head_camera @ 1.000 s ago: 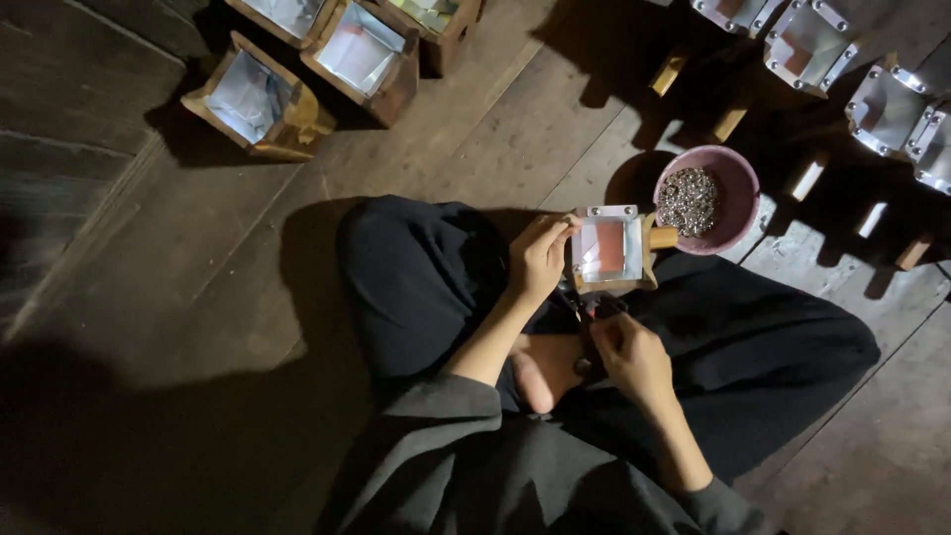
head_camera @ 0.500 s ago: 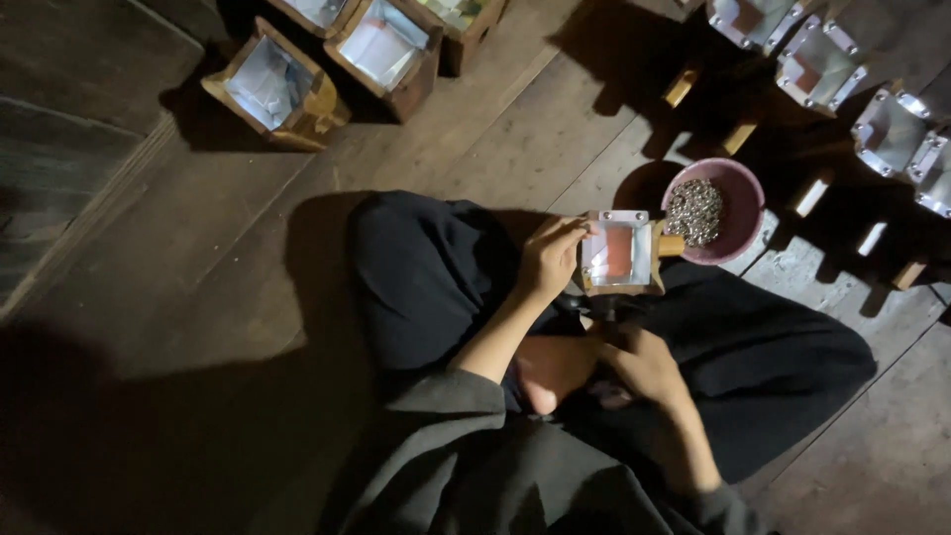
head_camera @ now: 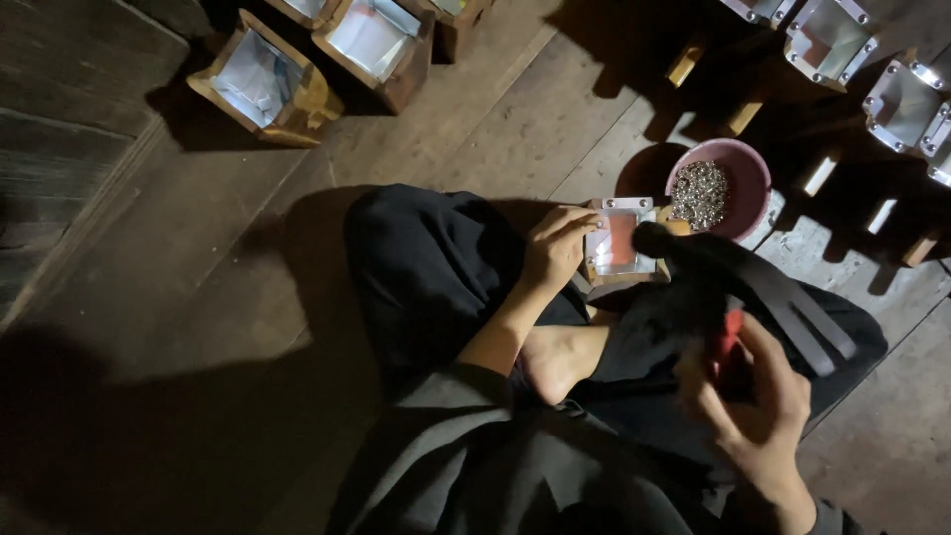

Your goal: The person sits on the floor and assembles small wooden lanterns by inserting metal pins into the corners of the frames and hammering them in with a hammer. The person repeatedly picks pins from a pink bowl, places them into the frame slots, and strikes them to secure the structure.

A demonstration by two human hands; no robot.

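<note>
Hammering, by the look of it, on a small wooden box (head_camera: 619,240) with a metal-edged pane, propped at the knee just beside a pink bowl (head_camera: 758,168) of small metal tacks (head_camera: 698,190). Left hand (head_camera: 555,248) on the box's left edge, fingers (head_camera: 580,223) curled over the frame and gripping it. Right hand (head_camera: 758,401) closed tight round the red grip of a hammer (head_camera: 693,272), smeared by motion, dark head close over the box's right edge.

To do it well, probably:
- Keep the left fingers clear of the corner under the head, back on the wooden side.
- Brace the box firmly against the leg or the floor (head_camera: 248,258) to stop it hopping.
- Strike short and square, from the wrist, aimed at the metal rim and not at the pane, likely fragile.
- Mind the bare foot (head_camera: 560,357) below and the bowl alongside.

Against half a second ago: right hand then low in the lap, no hammer showing; now up and to the right with the tool in swing. Box and left hand much as before, bowl in the same place. More wooden boxes (head_camera: 265,84) upper left and metal frames (head_camera: 827,35) upper right, as earlier.
</note>
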